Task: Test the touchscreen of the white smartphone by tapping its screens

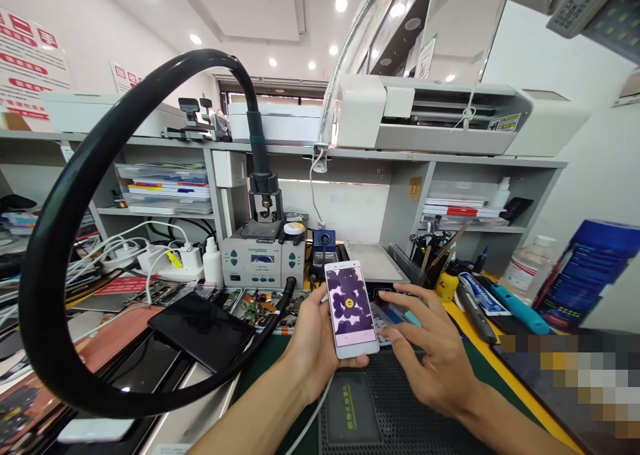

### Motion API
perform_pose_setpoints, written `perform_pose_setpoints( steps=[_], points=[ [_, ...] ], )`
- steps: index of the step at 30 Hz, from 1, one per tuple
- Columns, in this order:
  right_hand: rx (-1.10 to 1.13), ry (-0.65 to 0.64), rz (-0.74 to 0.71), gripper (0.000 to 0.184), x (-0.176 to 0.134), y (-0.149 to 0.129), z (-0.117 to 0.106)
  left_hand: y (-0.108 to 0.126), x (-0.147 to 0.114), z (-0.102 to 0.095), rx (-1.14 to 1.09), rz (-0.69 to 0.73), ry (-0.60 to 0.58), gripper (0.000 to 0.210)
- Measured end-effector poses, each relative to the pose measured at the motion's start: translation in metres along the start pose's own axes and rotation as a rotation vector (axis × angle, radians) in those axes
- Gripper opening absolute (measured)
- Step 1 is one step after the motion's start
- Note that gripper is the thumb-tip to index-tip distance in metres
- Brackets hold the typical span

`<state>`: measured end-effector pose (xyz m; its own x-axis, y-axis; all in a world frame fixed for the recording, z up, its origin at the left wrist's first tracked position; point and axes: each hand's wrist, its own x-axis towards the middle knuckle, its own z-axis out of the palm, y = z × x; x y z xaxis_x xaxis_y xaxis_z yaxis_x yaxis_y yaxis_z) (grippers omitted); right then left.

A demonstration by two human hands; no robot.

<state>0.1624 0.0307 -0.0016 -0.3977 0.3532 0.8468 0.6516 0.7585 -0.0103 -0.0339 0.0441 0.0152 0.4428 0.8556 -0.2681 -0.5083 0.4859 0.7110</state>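
Note:
A white smartphone (351, 308) with its screen lit rests in my left hand (313, 325), whose fingers wrap behind it. Purple and white shapes with a small yellow circle fill the display. My right hand (433, 348) hovers just right of the phone, fingers spread and holding nothing; its fingertips appear apart from the screen. A white cable (315, 415) runs down from behind the phone's lower end. Beneath both hands lies a dark perforated mat (400, 402) with a smooth rectangular panel (353, 408) bearing yellow characters.
A thick black hose (37, 242) loops across the left side from a grey soldering station (265, 262). Dark tablets (203, 332) and loose circuit parts crowd the left bench. At right stand a clear bottle (530, 268), a blue pack (587, 275) and several tools.

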Motion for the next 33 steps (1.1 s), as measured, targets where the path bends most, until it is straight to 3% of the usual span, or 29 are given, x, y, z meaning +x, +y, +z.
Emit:
perform_pose_setpoints(
  steps=[10, 15, 21, 33],
  points=[
    [0.033, 0.029, -0.013, 0.017, 0.002, -0.007, -0.002, 0.000, -0.002, 0.002, 0.038, 0.015, -0.014, 0.060],
    [0.056, -0.114, -0.161, 0.026, 0.002, -0.018, -0.006, -0.003, -0.001, 0.000, 0.024, -0.020, -0.016, 0.059],
    [-0.024, -0.275, -0.141, 0.035, 0.005, -0.022, -0.006, -0.003, 0.000, 0.003, 0.046, -0.016, 0.018, 0.055],
    [0.046, -0.097, -0.090, 0.030, -0.002, -0.019, -0.005, -0.004, -0.001, 0.004, 0.034, -0.006, 0.013, 0.059]
  ],
)
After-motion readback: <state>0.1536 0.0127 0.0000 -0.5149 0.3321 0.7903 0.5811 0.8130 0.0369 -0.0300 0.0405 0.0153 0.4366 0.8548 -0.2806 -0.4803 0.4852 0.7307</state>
